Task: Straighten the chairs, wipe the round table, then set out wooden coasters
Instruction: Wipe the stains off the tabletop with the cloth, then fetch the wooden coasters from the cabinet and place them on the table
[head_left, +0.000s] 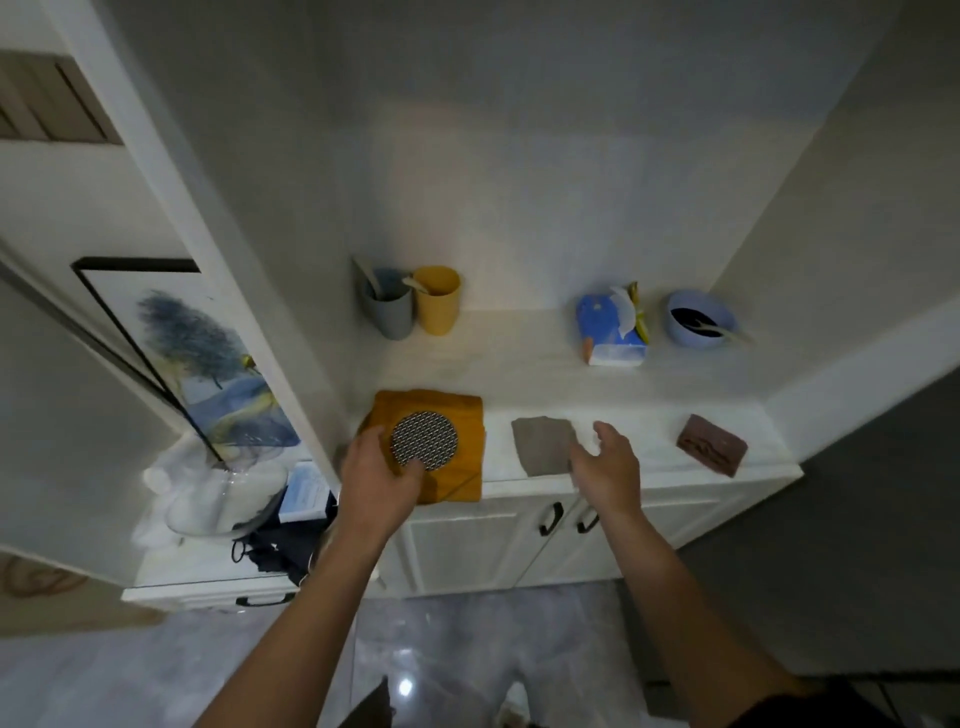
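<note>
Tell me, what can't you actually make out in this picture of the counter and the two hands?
Head view, the only one:
1. Patterned disc: the left hand covers its near edge, so a grip or a mere touch is unclear, as is the disc's material.
2. Grey cloth: the blurred right hand hides its right edge.
3. Blue bowl: its dark contents are too small to identify.
4. The round table and chairs lie outside the frame.

Near rim of coaster (425, 440) under left hand (376, 475)
</note>
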